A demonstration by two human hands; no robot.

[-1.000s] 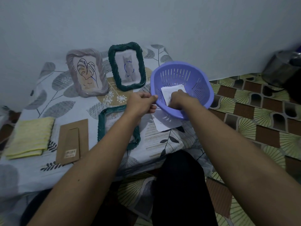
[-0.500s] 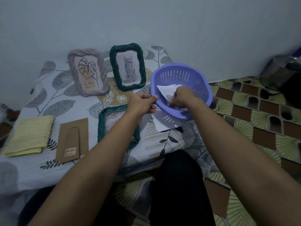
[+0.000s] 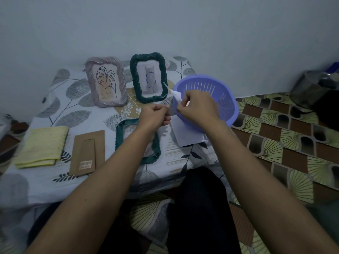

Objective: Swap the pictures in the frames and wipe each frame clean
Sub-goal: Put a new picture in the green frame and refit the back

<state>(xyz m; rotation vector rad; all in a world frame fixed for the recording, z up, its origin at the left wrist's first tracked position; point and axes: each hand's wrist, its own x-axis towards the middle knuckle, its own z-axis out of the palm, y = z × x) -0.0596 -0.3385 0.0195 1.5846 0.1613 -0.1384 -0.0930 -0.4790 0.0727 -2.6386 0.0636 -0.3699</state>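
With the right hand (image 3: 196, 105), seemingly midway through one swap; dark green woven frame (image 3: 118, 140) flat and empty, brown cardboard backing (image 3: 88, 151) off beside it; folded yellow cloth (image 3: 42, 145) well left, wiping probably yet to do; curled tight, pinches a small white paper picture (image 3: 175, 94) just above the rim of the round purple slotted plastic basket (image 3: 227, 105); left hand (image 3: 154, 116) curled nearby, grip impossible to tell.
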